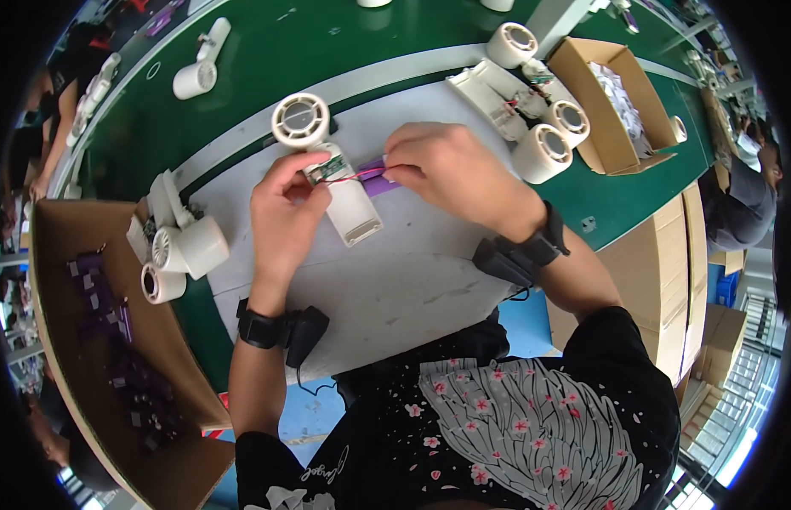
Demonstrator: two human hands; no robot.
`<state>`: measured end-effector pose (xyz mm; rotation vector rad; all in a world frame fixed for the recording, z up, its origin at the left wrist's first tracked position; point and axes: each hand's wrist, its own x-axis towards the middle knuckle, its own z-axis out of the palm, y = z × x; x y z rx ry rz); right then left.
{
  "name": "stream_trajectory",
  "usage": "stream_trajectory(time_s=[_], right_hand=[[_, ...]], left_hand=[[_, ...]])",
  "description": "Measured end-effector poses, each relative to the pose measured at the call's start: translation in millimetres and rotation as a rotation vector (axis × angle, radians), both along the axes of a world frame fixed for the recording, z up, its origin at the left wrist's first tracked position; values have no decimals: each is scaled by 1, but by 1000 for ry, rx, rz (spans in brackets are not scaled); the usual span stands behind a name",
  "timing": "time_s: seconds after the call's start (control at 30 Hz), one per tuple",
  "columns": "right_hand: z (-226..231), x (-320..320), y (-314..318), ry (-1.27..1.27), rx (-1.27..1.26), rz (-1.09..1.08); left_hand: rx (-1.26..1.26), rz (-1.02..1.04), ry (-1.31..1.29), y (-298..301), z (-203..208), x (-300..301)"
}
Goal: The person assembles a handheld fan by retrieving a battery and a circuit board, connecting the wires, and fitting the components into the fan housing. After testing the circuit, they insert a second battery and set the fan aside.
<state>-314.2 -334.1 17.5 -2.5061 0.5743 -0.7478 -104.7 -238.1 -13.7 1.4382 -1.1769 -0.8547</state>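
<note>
An opened white handheld fan (355,214) lies on the grey mat, its round head (300,120) pointing away from me. A green circuit board (329,168) sits in its handle. My left hand (287,204) grips the handle's left side, index finger and thumb closed by the board. From the board a red wire (353,176) runs right to my right hand (442,170), whose fingertips pinch its far end. Beneath that wire, a purple battery (378,184) lies beside the handle, partly covered by my right fingers. Exactly what sits inside the right pinch is partly hidden.
A cardboard box (55,289) with purple batteries stands at left, beside several white fan parts (191,246). More fan heads (542,154) and an opened housing (489,93) lie at right, near a carton (659,110) of small white pieces. Another fan (196,78) lies far left.
</note>
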Motion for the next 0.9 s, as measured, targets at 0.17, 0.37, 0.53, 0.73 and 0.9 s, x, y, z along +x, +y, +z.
stream_trajectory(time_s=[0.17,0.37,0.53,0.73,0.9], right_hand=[[3,1,2,39,-60,36],[7,6,12,169,-197,2],[9,10,12,226,-172,-9],[11,5,8,194,-113,-30],[5,3,4,93,-111,2]], left_hand=[[2,25,-24,2,1,0],[5,18,-21,2,1,1],[0,17,-36,3,1,1],[-3,17,-57,2,0,1],[-6,9,-57,2,0,1]])
